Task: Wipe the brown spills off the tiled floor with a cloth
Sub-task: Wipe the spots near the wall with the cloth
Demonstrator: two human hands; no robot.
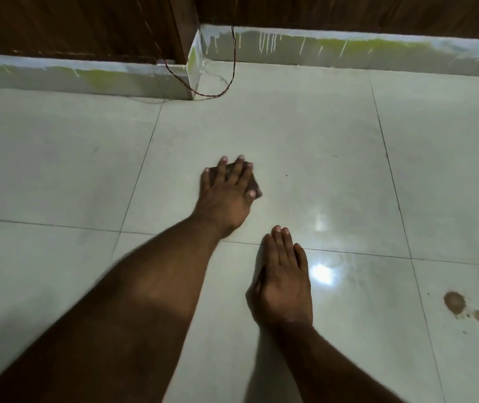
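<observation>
Two bare hands on pale tiled floor (pixel 305 141). Nearest, right hand (pixel 283 282) flat, fingers straight and released. Brown spills (pixel 454 302) well apart to its right. Farther, left hand (pixel 228 189) pressing small dark cloth (pixel 254 184), fingers spread over it. Beyond, thin wire (pixel 226 88) by wall skirting (pixel 348 50).

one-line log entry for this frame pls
left hand: pressing cloth on floor | right hand: flat on tile, holds nothing | brown spill: unwiped, right of both hands
</observation>
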